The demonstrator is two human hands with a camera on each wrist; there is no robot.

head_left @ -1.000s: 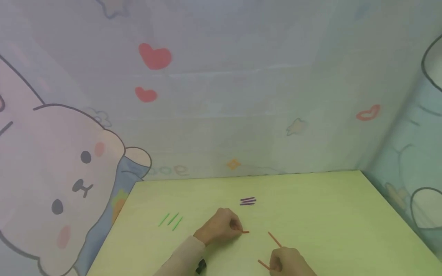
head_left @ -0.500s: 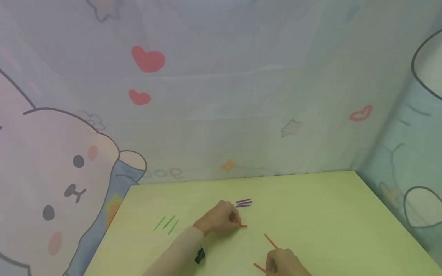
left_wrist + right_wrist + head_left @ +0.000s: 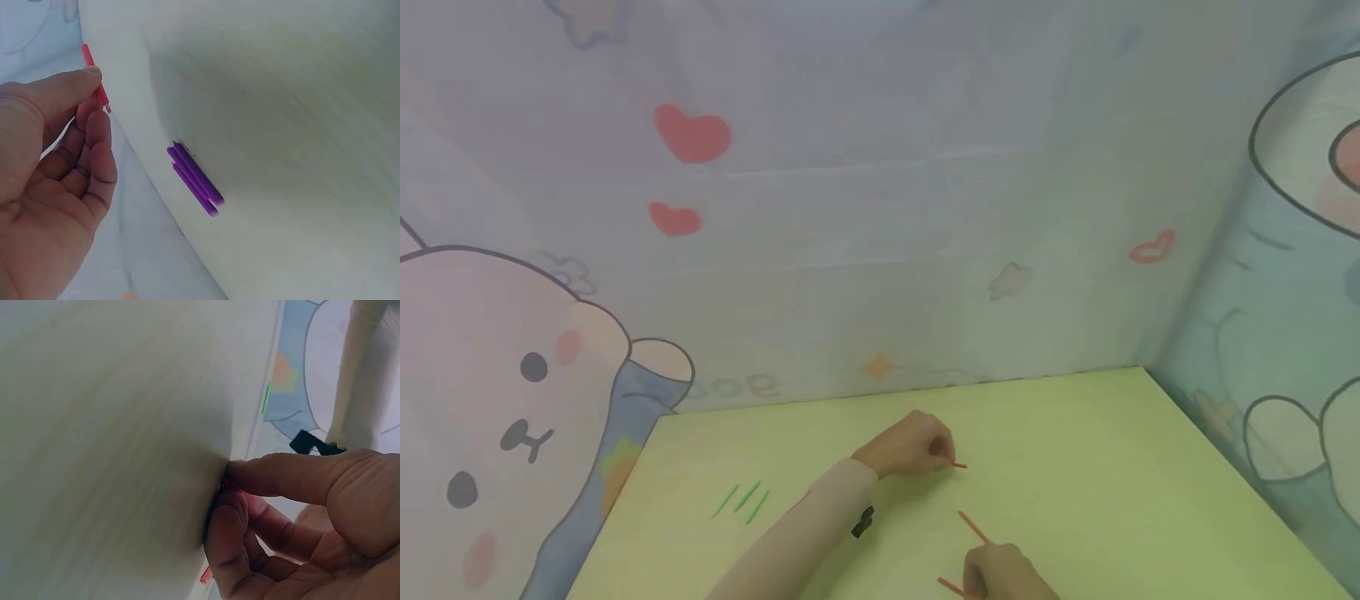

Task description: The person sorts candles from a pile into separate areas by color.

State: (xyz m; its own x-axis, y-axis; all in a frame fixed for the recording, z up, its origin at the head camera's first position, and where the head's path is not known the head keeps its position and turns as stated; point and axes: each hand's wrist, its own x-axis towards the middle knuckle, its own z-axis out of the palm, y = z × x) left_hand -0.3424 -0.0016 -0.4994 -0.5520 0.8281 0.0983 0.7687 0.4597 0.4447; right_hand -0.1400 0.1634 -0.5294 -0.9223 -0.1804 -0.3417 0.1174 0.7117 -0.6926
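Note:
In the head view my left hand (image 3: 917,443) reaches over the back part of the table, pinching a short red candle (image 3: 95,75) between thumb and fingertips, its wick end pointing down in the left wrist view. Several thin purple candles (image 3: 195,180) lie side by side near the table's back edge; the left hand hides them in the head view. My right hand (image 3: 1000,571) stays low at the front, thumb and forefinger meeting at the tabletop on a red candle, mostly hidden. One red candle (image 3: 973,527) extends past its knuckles, and another red end (image 3: 951,587) shows left of the fingers.
Three thin green candles (image 3: 740,502) lie slanted, side by side, on the left of the pale yellow-green table (image 3: 1075,450). A curtain printed with cartoon figures (image 3: 850,208) hangs behind and beside the table. A black device (image 3: 863,522) sits at the left wrist.
My left hand has moved forward and to the right with the red candle, now covering the purple candles in the head view. The right hand stays put; the head view has shifted slightly.

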